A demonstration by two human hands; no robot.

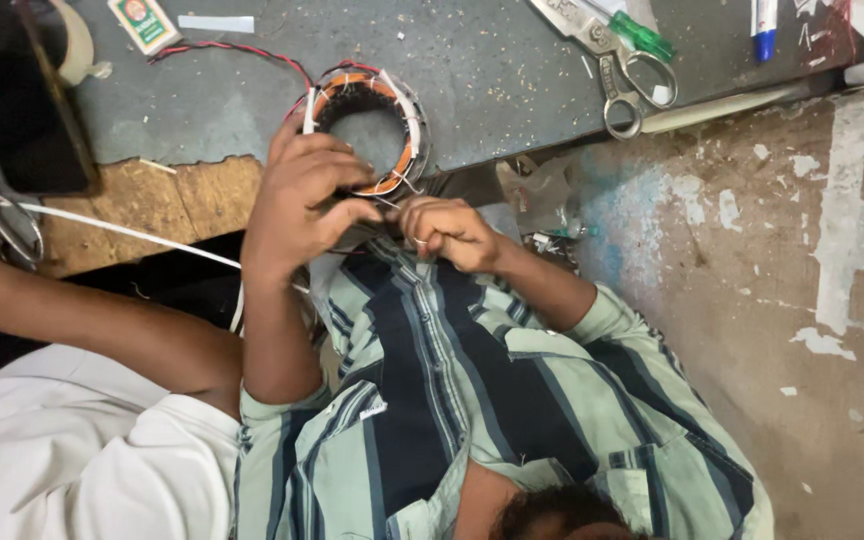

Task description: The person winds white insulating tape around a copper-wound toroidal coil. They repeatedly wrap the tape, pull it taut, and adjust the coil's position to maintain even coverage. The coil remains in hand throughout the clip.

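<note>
Striped shirt (472, 390) nearest, left hand (297, 205) grip closed round stator ring (407, 115) on surface (512, 80), right hand (447, 232) pinching wire (392, 203); coils seemingly wound, loose leads left.

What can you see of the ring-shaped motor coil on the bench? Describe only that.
The coil is a round ring with an open middle, lying flat at the near edge of the grey bench. Copper-orange windings run round it, bound with white ties and sleeves; red and black wires trail off to its left. The left hand grips its near-left rim, covering that part. The right hand pinches thin strands just below it.
</note>
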